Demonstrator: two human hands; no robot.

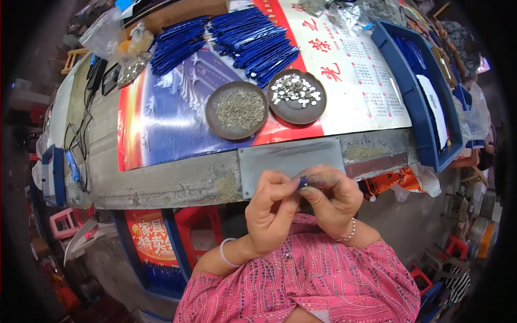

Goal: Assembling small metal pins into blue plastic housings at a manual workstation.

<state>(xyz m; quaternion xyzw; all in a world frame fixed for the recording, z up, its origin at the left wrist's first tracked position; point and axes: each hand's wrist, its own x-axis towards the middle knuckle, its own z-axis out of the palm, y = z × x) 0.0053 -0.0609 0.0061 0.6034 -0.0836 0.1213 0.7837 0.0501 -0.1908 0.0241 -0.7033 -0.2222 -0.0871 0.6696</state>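
Observation:
My left hand (273, 210) and my right hand (336, 196) meet in front of my chest, just off the table's near edge. Between their pinched fingertips is a small dark blue piece (304, 182), mostly covered, so its exact kind does not show. Beyond the hands lies a grey metal plate (291, 156) at the table edge. Behind it stand two round dark bowls: the left bowl (211, 121) has many tiny metal pieces (240, 109), the right bowl (299, 117) shiny round metal discs (296, 90). Past them lie piles of long, thin blue strips (253, 40).
A printed poster (161, 129) covers much of the table (113, 185). On the right edge sits a blue tray (429, 148); at the left are a phone (111, 79), cables and plastic bags (105, 35). Below the table are a red stool (199, 226) and a blue crate (129, 253).

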